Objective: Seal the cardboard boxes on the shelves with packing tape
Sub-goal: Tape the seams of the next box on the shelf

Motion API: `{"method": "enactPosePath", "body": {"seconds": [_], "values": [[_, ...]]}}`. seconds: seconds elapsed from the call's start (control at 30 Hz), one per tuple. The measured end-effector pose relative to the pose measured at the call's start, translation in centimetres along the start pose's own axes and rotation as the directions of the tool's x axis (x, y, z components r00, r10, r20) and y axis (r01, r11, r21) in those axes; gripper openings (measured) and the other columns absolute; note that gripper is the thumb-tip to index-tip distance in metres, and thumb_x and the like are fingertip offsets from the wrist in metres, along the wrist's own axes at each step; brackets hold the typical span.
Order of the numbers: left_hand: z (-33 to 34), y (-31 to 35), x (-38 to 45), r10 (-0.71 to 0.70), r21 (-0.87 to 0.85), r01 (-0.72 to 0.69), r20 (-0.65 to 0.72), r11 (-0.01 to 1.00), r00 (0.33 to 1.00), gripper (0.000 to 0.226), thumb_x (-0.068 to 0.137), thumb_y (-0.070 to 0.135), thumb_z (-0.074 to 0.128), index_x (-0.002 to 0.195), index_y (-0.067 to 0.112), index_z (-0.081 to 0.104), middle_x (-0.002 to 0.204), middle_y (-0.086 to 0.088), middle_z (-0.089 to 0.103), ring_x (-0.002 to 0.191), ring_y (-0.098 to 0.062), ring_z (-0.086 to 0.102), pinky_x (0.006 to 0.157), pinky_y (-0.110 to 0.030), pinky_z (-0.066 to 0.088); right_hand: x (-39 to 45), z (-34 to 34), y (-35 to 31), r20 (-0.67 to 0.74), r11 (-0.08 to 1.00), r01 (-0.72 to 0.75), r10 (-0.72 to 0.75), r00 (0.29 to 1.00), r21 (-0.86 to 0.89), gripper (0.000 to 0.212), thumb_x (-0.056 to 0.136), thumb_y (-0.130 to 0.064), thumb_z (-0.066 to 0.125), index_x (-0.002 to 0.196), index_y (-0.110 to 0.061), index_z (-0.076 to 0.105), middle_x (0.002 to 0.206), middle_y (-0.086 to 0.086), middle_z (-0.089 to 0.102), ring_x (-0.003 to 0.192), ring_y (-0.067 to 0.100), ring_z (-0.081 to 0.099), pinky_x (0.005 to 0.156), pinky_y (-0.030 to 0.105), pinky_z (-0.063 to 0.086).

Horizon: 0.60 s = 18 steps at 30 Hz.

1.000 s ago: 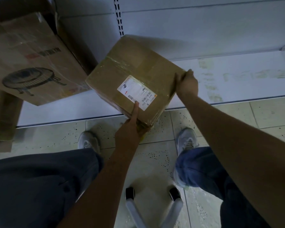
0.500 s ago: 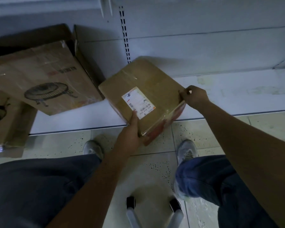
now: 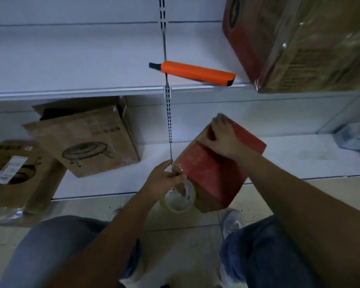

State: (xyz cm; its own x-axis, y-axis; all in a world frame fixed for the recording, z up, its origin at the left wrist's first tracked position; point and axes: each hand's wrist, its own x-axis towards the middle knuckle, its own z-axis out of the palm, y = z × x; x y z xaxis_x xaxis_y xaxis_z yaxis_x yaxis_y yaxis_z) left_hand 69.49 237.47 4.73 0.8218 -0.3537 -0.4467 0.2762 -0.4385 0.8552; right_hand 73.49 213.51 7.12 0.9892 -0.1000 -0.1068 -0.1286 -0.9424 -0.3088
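Now tipped onto its red face: small cardboard box (image 3: 214, 173), right hand (image 3: 220, 140) gripping its top edge. Clear packing tape roll (image 3: 180, 197) newly pinched in left hand (image 3: 164, 179). Probably light, stiff, slick with film; best steadied at corners.

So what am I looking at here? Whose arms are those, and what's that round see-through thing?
These are a person's own arms, filmed by a camera worn on their head, looking down at their knees and the floor. The left hand holds a roll of tape; that is the round thing. The right hand grips the top of a red and brown box, tilted at the edge of the bottom shelf. Further left are two more boxes, one with a round grill drawing. On the shelf above lies an orange cutter beside a big wrapped box.
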Motion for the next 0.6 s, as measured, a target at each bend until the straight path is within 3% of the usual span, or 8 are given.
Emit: {"method": "enactPosePath", "body": {"seconds": [0.07, 0.13, 0.23, 0.37, 0.43, 0.53, 0.6], "values": [[1.1, -0.4, 0.6, -0.116, -0.064, 0.110, -0.085, 0.992, 0.990, 0.070, 0.085, 0.027, 0.079, 0.146, 0.021, 0.045, 0.128, -0.006, 0.066, 0.115, -0.021, 0.062, 0.103, -0.036, 0.048, -1.7, 3.4, -0.8, 0.196, 0.995, 0.056, -0.039, 0.980, -0.081, 0.092, 0.091, -0.072, 0.034, 0.158, -0.015, 0.008, 0.165, 0.013, -0.007, 0.151, 0.034, -0.007, 0.118, 0.056, -0.002], [1.7, -0.7, 1.0, -0.208, -0.168, 0.186, -0.122, 0.968, 0.971, 0.058, 0.088, 0.034, 0.075, 0.138, 0.012, 0.055, 0.122, -0.008, 0.068, 0.109, -0.023, 0.065, 0.095, -0.034, 0.051, -2.9, 5.7, -0.5, 0.226, 0.993, 0.046, -0.020, 0.974, -0.107, 0.078, 0.097, -0.067, 0.027, 0.157, -0.029, -0.004, 0.164, 0.005, -0.018, 0.150, 0.031, -0.017, 0.116, 0.060, -0.010], [2.2, -0.7, 1.5, -0.338, -0.469, 0.271, -0.061, 0.840, 0.939, 0.038, 0.093, 0.037, 0.067, 0.115, 0.005, 0.070, 0.108, -0.016, 0.074, 0.097, -0.031, 0.071, 0.091, -0.042, 0.057, -1.9, 5.4, 0.6, 0.211, 0.995, 0.024, -0.004, 0.978, -0.093, 0.070, 0.098, -0.065, 0.022, 0.156, -0.036, -0.005, 0.164, -0.002, -0.019, 0.150, 0.025, -0.018, 0.116, 0.058, -0.013], [5.6, -0.1, 1.9, -0.370, -0.539, 0.373, 0.119, 0.755, 0.921, 0.024, 0.094, 0.004, 0.062, 0.115, -0.005, 0.065, 0.118, -0.029, 0.066, 0.109, -0.043, 0.065, 0.098, -0.049, 0.052, -0.8, 4.7, 3.5, 0.175, 0.984, 0.105, -0.080, 0.981, -0.140, 0.071, 0.096, -0.066, 0.014, 0.156, -0.034, -0.007, 0.164, -0.012, -0.012, 0.151, 0.014, -0.013, 0.119, 0.050, -0.009], [7.5, -0.1, 1.9, -0.372, -0.595, 0.402, 0.180, 0.696, 0.911, 0.011, 0.098, 0.002, 0.053, 0.104, 0.003, 0.063, 0.103, -0.021, 0.067, 0.092, -0.035, 0.065, 0.085, -0.042, 0.053, -0.8, 5.0, 4.5, 0.137, 0.975, 0.157, -0.137, 0.981, -0.154, 0.074, 0.092, -0.069, 0.003, 0.157, -0.034, -0.005, 0.164, -0.015, -0.008, 0.151, 0.011, -0.011, 0.121, 0.049, -0.006], [9.0, -0.5, 2.6, -0.382, -0.641, 0.459, 0.268, 0.615, 0.885, 0.016, 0.101, 0.008, 0.048, 0.094, 0.005, 0.062, 0.076, -0.011, 0.071, 0.063, -0.025, 0.069, 0.059, -0.031, 0.056, -0.3, 5.3, 5.3, 0.085, 0.962, 0.203, -0.190, 0.978, -0.182, 0.071, 0.094, -0.063, -0.002, 0.158, -0.033, -0.001, 0.164, -0.015, -0.002, 0.151, 0.009, -0.008, 0.122, 0.049, 0.000], [9.5, -0.9, 3.3, -0.377, -0.644, 0.490, 0.318, 0.587, 0.870, 0.021, 0.102, 0.015, 0.049, 0.090, 0.006, 0.065, 0.067, -0.007, 0.073, 0.055, -0.019, 0.070, 0.054, -0.026, 0.056, 0.1, 5.3, 5.7, 0.066, 0.953, 0.235, -0.226, 0.972, -0.191, 0.067, 0.097, -0.059, 0.001, 0.158, -0.031, 0.003, 0.164, -0.015, 0.002, 0.151, 0.009, -0.005, 0.122, 0.046, 0.001]]}}
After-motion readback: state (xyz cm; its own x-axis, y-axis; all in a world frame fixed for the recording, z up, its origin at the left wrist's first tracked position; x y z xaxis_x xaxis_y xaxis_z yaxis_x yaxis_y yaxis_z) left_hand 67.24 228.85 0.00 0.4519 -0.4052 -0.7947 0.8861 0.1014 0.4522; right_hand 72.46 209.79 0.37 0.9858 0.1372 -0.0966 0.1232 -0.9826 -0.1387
